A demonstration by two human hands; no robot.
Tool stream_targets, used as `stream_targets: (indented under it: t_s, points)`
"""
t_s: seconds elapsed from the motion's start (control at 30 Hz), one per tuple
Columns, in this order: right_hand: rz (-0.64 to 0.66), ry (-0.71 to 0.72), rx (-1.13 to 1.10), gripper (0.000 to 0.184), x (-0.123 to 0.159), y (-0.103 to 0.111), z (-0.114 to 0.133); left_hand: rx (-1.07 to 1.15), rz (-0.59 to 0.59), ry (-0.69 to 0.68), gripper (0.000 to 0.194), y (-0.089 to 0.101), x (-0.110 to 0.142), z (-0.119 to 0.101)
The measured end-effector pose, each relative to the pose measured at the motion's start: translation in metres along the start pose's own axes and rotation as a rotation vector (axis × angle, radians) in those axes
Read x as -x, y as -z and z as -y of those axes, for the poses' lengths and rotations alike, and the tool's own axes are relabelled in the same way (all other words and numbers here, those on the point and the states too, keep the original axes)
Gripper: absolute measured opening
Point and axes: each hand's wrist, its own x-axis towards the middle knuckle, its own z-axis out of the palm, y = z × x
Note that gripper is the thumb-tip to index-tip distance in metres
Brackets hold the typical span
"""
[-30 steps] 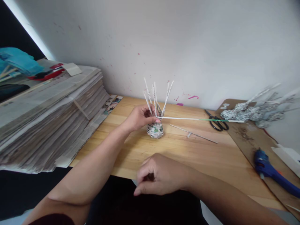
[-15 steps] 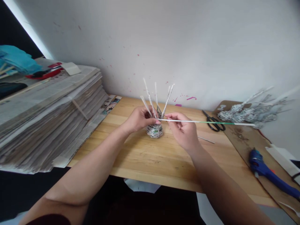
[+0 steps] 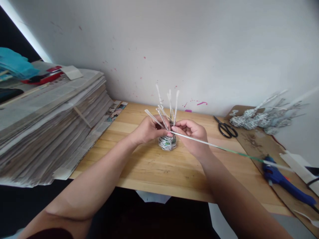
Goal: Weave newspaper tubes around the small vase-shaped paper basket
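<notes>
A small woven basket made of rolled newspaper stands on the wooden table. Several thin paper stakes rise from it. My left hand is closed on the basket's rim and stakes. My right hand pinches a long paper tube close to the basket. The tube runs out to the right, white with a green stretch, slanting down over the table.
A tall stack of newspapers fills the left side. Black scissors lie at the back right, with several woven paper pieces behind them. A blue glue gun rests on a brown board at the right.
My right hand rose from the table's near edge and took the long tube beside the basket. The tube's free end has swung toward me and down.
</notes>
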Motion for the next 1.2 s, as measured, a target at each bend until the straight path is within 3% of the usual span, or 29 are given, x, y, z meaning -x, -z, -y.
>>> stream_targets:
  t_s: [0.13, 0.43, 0.7, 0.83, 0.9, 1.03, 1.2]
  points:
    - [0.02, 0.044, 0.067, 0.014, 0.001, 0.001, 0.0, 0.013, -0.002, 0.011, 0.037, -0.001, -0.001, 0.001]
    - [0.13, -0.059, -0.117, 0.021, -0.003, 0.007, -0.006, -0.034, -0.072, 0.034, 0.036, -0.001, 0.0, 0.001]
    - [-0.14, -0.056, -0.228, 0.036, 0.002, -0.01, -0.012, -0.163, -0.158, 0.005, 0.031, -0.007, 0.0, 0.012]
    - [-0.178, -0.088, -0.233, 0.035, 0.001, -0.009, -0.015, -0.197, -0.164, -0.014, 0.029, -0.01, 0.001, 0.008]
    - [-0.156, -0.004, -0.186, 0.028, 0.002, -0.008, -0.016, -0.2, -0.166, -0.011, 0.027, -0.01, 0.001, 0.006]
    - [-0.129, 0.322, 0.065, 0.007, 0.006, -0.006, -0.017, -0.192, -0.176, -0.007, 0.026, -0.01, 0.001, 0.004]
    - [-0.142, 0.511, 0.337, 0.013, 0.005, -0.002, -0.016, -0.157, -0.137, 0.014, 0.03, -0.008, 0.001, 0.002]
